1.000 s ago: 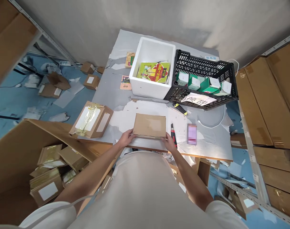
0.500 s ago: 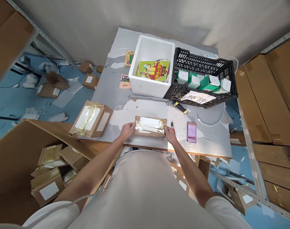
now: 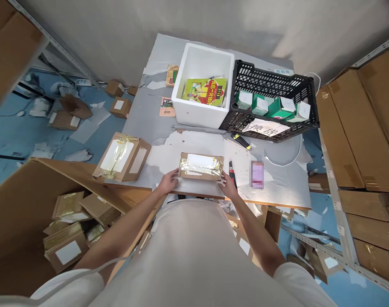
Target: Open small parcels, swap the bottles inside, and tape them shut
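Note:
A small flat cardboard box [image 3: 201,166] with a white label and shiny clear tape lies on the table in front of me. At its left near corner is my left hand [image 3: 168,182], fingers apart and the tips close to the cardboard. My right hand [image 3: 228,186] is at the opposite near corner, its fingers likewise spread. Whether the fingertips touch the box is hard to tell. Just beyond the right hand lies a red and black utility knife [image 3: 232,174].
A larger taped box [image 3: 123,157] stands on the left. Behind are a white foam box [image 3: 201,117] holding books and a black crate [image 3: 274,81] with green-and-white cartons. A yellow-black cutter [image 3: 241,141] and a blurred pinkish item [image 3: 257,175] lie rightward. A big carton [image 3: 18,200] holds several parcels.
Both hands have loosened from the small box's ends and slid toward me to its near corners, fingers spreading. The box stays in place. More of the red and black knife shows.

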The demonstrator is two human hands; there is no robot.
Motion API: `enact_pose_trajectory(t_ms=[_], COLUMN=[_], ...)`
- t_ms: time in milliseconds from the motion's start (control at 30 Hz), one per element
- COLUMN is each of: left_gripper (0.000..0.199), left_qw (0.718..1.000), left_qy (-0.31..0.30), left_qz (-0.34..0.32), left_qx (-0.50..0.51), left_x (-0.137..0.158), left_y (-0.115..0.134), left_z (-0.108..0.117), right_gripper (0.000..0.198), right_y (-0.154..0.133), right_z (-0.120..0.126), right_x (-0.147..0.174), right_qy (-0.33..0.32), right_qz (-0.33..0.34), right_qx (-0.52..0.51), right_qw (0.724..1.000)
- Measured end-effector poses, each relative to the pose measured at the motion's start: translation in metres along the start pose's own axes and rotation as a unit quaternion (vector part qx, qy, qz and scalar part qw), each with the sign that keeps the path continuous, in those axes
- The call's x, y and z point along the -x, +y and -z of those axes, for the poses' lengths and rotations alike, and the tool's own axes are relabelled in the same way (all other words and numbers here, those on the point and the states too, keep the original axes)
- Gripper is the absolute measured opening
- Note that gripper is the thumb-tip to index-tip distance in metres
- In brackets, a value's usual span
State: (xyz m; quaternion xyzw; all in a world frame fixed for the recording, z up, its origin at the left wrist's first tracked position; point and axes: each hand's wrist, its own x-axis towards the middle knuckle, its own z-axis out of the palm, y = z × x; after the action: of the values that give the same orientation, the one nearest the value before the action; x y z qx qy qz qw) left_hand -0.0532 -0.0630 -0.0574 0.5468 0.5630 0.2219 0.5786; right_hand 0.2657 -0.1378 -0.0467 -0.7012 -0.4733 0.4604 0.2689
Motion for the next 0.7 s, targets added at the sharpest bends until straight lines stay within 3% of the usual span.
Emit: enact_pose_trajectory(t_ms=[100,233,467,700], left_gripper=[0.068,0.060,0.047,0.045], left_qw=[1.000,1.000,0.990,0.986], left_qy=[-0.011,-0.022,0.084,0.092], left_qz=[-0.007,-0.009,-0.031,0.002], left_qx=[0.001,0.004,-0.105,-0.138], left_x=[0.000,-0.001,-0.006,-0.031], left_y=[0.002,0.011,0.039,0.050], left_z=[-0.005,-0.009,0.003,0.001], right_gripper=[0.081,0.063,0.030,0.048], right_y=[-0.005,-0.016,-0.039,-0.044], right_z=[-0.005,-0.008,0.012,0.005], right_x=[-0.003,-0.009,-0.017,-0.038], right_qy=[-0.025,-0.025,-0.027,0.025], right_qz=[0.007,0.022,0.028,-0.016], right_qx=[-0.005,-0.038,0.088,0.127], right_qw=[1.000,0.999,0.995,0.991])
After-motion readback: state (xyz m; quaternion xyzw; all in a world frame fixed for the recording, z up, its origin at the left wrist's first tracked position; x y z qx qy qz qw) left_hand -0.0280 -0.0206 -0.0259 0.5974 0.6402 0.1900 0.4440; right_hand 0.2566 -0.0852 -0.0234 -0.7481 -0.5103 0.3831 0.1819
